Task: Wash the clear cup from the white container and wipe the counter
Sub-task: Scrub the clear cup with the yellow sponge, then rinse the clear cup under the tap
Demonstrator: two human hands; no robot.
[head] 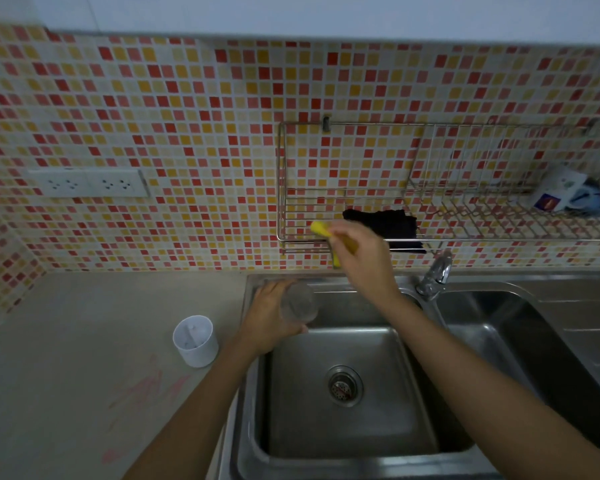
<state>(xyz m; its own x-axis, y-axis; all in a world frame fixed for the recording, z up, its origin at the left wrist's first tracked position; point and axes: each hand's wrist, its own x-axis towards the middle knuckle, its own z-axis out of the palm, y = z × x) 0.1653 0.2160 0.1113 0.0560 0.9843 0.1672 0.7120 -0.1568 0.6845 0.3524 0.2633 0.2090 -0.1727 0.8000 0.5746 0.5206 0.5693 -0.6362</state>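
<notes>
Right hand (359, 252): fingers closed around a yellow sponge (321, 229), up at the near edge of the wire rack (440, 188) on the far wall. Sponge blurred; whether it touches the rack cannot be told.

Left hand (269, 315): fingers wrapped round the clear cup (298, 303), held at the far left corner of the left sink basin (347, 393), mouth turned toward the camera. Cup is out of the white container (195, 340), which stands on the counter (66, 358) just left of the sink.

Risks, as judged:
- Cup is smooth and see-through, gripped one-handed over steel. Once wet or soapy it may slip and strike the basin.
- The reach passes just left of the faucet (435, 275); a forearm knock is possible on the way down.
- A dark cloth (387, 226) lies on the rack beside the sponge; a drag of the hand could pull it into the sink.
- Pink marks (146, 386) on the counter near the container look like what the wiping is for; easy to miss in dim light.

Writing: a small packet (556, 194) at the rack's right end carries print, too small to read. No brand legible anywhere.
</notes>
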